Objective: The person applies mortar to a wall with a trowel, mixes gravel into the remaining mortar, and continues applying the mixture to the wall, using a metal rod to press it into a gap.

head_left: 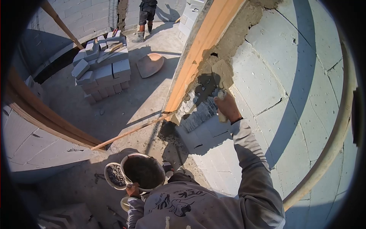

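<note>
My right hand is closed around the handle of a plastering trowel. Its wide, mortar-smeared blade lies against the block wall, beside the wooden door frame. Wet grey mortar covers the strip between the frame and the blocks, just above the blade. Low on the left, my left hand grips the rim of a bucket holding dark wet mortar. Against that bucket stands a smaller bucket with grey rubble in it.
A thin wooden strip spans the doorway at its lower end. Beyond stand stacked blocks and a pinkish shallow tub. Another person stands at the back. A thick pale pipe or hose curves along the right.
</note>
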A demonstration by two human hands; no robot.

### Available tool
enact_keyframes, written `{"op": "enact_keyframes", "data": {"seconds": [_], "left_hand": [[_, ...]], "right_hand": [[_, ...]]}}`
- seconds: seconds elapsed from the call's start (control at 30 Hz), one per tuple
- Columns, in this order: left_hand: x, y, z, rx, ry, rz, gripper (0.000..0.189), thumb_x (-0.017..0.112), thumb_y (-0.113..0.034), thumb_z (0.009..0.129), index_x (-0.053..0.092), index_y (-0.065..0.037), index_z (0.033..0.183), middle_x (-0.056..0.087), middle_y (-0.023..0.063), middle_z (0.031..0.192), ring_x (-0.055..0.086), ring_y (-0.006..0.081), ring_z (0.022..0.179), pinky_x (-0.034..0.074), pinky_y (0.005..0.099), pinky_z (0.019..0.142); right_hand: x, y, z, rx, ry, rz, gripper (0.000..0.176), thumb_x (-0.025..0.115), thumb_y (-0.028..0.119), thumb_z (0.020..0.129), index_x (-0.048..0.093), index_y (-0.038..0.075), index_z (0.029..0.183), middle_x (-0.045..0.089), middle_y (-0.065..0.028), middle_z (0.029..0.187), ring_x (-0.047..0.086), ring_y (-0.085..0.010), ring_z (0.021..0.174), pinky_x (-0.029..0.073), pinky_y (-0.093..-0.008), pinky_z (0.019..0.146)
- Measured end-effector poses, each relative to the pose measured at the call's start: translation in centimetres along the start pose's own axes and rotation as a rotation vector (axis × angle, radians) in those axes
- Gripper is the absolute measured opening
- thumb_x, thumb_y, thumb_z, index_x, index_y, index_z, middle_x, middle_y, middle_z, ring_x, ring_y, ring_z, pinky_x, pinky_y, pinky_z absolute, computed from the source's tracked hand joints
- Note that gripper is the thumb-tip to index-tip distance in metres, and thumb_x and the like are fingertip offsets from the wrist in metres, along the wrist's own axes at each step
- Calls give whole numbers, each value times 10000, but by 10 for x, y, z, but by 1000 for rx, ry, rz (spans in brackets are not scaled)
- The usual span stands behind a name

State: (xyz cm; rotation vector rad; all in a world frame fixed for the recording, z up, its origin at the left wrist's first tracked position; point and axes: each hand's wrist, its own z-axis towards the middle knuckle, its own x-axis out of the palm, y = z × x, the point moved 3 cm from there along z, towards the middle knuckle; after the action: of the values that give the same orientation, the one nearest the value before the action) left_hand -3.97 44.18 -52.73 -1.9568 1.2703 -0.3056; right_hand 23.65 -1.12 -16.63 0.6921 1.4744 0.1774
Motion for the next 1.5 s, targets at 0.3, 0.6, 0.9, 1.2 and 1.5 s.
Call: {"op": "enact_keyframes", "data": {"seconds": [0.3, 0.6, 0.9, 1.2, 1.5], "left_hand": [[-68, 70, 57, 307, -9, 171, 128, 613, -79, 627, 527, 14, 649, 549, 106, 639, 562, 235, 485, 458, 350, 377], [-76, 22, 34, 162, 10, 209, 113, 591, -95, 733, 632, 2, 691, 583, 139, 774, 619, 214, 588, 526, 319, 484], [-45, -63, 18, 519, 209, 340, 150, 642, -134, 641, 610, 6, 685, 567, 88, 625, 544, 202, 502, 427, 327, 457], [-1, -170, -46, 307, 315, 130, 133, 628, -106, 632, 564, -15, 705, 490, -24, 603, 430, 93, 535, 355, 277, 484], [46, -190, -63, 397, 501, 125, 216, 617, -65, 676, 611, 13, 878, 547, -21, 698, 475, 94, 635, 412, 254, 602]], "right_hand": [[8, -13, 48, 23, -330, -284, 478, 609, 298, 800, 487, -37, 1119, 649, -256, 904, 621, -416, 893, 502, -451, 766], [10, -26, -43, 65, -428, -344, 461, 619, 262, 801, 437, -38, 1100, 638, -279, 873, 624, -431, 833, 501, -481, 702], [114, 21, -178, -574, 183, -289, 398, 642, 225, 779, 522, -4, 1082, 610, -227, 944, 626, -400, 803, 508, -468, 683], [227, 20, -191, -816, 365, -581, 193, 623, 188, 725, 560, 34, 824, 598, -154, 735, 641, -289, 615, 510, -385, 565], [267, 16, -200, -993, 587, -367, 172, 596, 152, 748, 578, 10, 842, 611, -153, 650, 635, -337, 626, 503, -432, 559]]}}
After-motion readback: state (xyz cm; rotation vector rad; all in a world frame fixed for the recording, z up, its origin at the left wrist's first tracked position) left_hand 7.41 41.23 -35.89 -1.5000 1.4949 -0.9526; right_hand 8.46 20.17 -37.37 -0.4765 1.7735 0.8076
